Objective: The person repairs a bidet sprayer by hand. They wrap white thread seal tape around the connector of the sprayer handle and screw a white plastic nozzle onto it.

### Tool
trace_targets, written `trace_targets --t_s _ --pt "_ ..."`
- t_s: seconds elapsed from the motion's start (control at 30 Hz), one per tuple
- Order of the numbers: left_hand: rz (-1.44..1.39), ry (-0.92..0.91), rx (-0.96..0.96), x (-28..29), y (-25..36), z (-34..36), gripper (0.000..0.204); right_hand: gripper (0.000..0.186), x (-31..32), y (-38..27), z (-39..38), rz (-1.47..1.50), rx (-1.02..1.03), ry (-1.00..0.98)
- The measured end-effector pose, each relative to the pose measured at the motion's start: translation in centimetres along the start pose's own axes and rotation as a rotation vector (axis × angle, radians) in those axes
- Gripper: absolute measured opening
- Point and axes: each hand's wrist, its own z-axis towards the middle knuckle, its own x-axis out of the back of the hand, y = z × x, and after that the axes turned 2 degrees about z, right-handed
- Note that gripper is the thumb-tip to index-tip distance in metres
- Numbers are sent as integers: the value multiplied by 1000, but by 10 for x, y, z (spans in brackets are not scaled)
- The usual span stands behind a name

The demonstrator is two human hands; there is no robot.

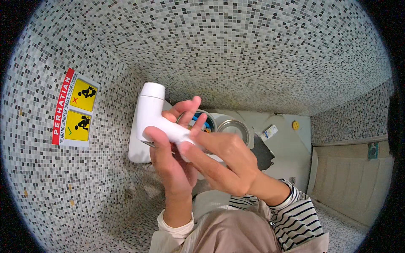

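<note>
A white hair dryer (151,114) is held up in front of me, its barrel upright and its handle slanting down to the right. My left hand (172,166) grips it from below, with the thumb on the near side and the fingers reaching up behind the handle. My right hand (230,162) comes in from the right and closes its fingers on the end of the handle. Behind the hands, partly covered by them, is a round container (214,119) with blue and orange things in it. Beside that container sits a round metal-rimmed bowl (249,131).
A white rounded fixture (139,152) shows below the dryer. To the right, a small white packet (269,132), a yellow round thing (295,125) and a dark grey sheet (262,155) lie on a pale surface. Mosaic walls close around; a sign (76,111) hangs left, a pale door (350,179) stands right.
</note>
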Motion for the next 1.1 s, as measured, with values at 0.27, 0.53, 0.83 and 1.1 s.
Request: trace_targets --t_s 0.27,0.53,0.83,1.1 --pt "7 23 9 -1 -3 3 48 33 -3 -1 6 -4 11 47" --pt "-11 45 18 12 7 14 48 27 17 28 -48 434 -599 48" --pt "-123 11 79 11 2 19 48 25 -1 17 -65 577 -857 -55" --pt "-322 -170 145 29 5 23 63 23 -11 18 -61 783 -962 -45"
